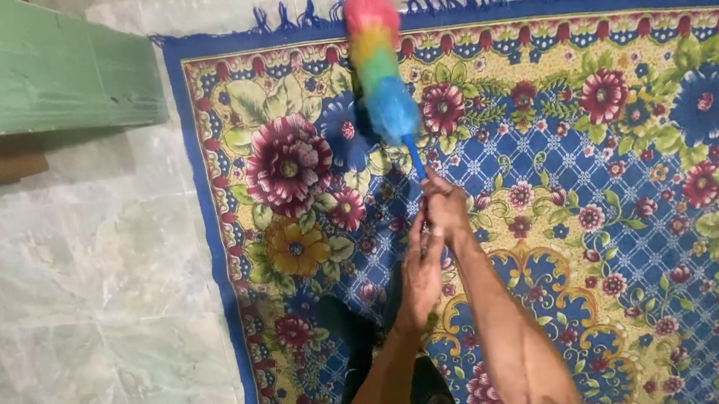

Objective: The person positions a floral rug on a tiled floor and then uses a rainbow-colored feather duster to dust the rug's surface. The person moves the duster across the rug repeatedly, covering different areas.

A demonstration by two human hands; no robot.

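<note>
On a flowered rug (618,225) edged in blue fringe, laid over pale green marble-look floor tiles (70,301): 2 bare hands at work with a rainbow feather duster (379,62). Right hand (444,205) closed around the thin blue handle, just below the fluffy head. Left hand (420,272) just beneath it, fingers partly curled, touching the right wrist or the handle's end; cannot tell which, nor whether anything is actually gripped. Duster head blurred, stretched out toward the rug's far border, bands of pink, yellow, green and blue, hovering over or brushing a dark blue bloom. Likely trouble from here: a narrow handle held near 1 end, prone to twisting or slipping in the palm if swung hard; loose fringe at the top edge apt to snag the fibres. Smooth tile beneath the rug, so a possible slide underfoot with weight shifted forward. At upper left, a green painted bench or shelf (14,71) with a brown wooden support below, well apart from the duster. Dark trouser legs and feet visible near the lower edge.
</note>
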